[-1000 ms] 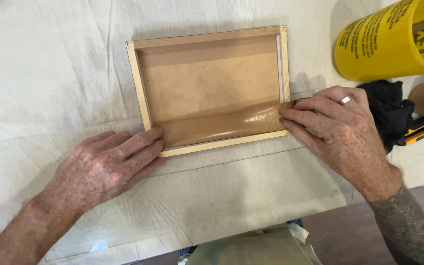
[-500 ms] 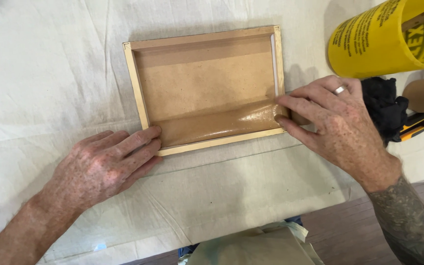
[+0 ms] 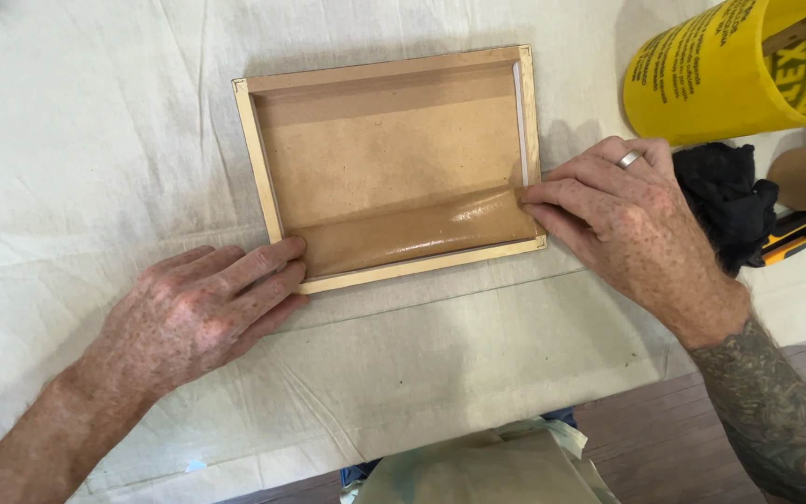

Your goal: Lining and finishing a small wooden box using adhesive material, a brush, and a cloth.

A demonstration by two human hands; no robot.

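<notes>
- Currently, the left hand (image 3: pixel 200 313) is lying flat and open, fingertips bracing the wooden frame (image 3: pixel 389 163).
- Right hand (image 3: pixel 622 219), fingers extended, is pressing brown tape (image 3: pixel 417 229) into the frame's corner.

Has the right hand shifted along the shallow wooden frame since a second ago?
Yes. The right hand slid left and slightly up along the shallow wooden frame, fingertips now at its right inner corner; the frame barely moved.

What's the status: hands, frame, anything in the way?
Left hand flat on shallow wooden frame corner. Right hand pressing glossy brown tape strip. Yellow plastic bucket beside, not obstructing.
</notes>
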